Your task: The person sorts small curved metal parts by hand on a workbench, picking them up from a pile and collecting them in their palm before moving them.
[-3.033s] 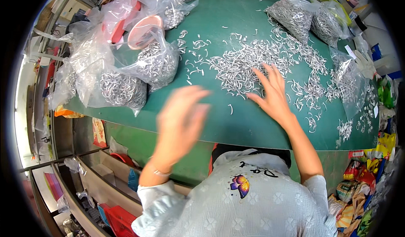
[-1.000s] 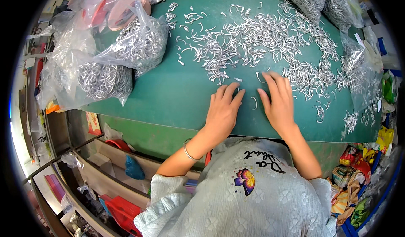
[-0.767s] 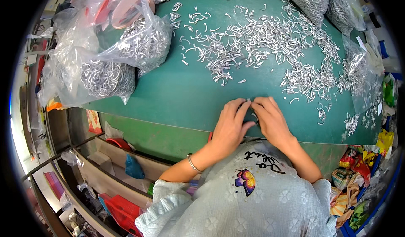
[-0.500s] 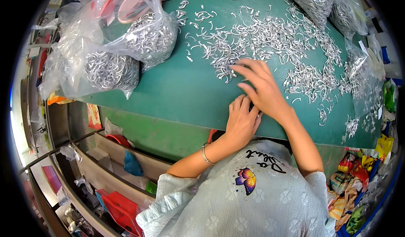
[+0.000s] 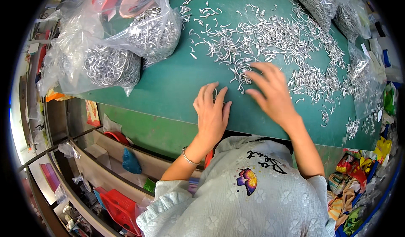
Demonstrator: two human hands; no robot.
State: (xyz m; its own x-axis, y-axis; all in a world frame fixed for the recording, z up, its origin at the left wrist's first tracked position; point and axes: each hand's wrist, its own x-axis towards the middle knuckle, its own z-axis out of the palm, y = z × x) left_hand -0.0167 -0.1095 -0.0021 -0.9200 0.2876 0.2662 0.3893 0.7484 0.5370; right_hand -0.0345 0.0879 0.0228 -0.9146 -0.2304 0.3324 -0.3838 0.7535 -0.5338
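Small curved silver metal pieces (image 5: 274, 36) lie scattered in a loose heap across the green tabletop (image 5: 168, 93). At the heap's near edge is my right hand (image 5: 273, 95), palm down, thumb and fingers apart and slightly blurred. Its fingertips are beside a small cluster of pieces (image 5: 241, 73); nothing shows gripped in it. My left hand (image 5: 211, 112) is over the table to the left, its fingers curled downward. A bit of silver, seemingly one curved metal piece (image 5: 215, 92), shows between those fingers; the palm side is hidden.
Clear plastic bags full of the same pieces (image 5: 112, 66) stand at the left, with a pink oval object (image 5: 137, 1) above them. More filled bags (image 5: 314, 5) lie at the far right. A drawer with a red basket (image 5: 120, 209) is below left; colourful packages (image 5: 350, 173) lie lower right.
My left hand has moved left, away from my right hand, and a bit farther over the table. My right hand has shifted slightly right, and some pieces at the near edge have moved right.
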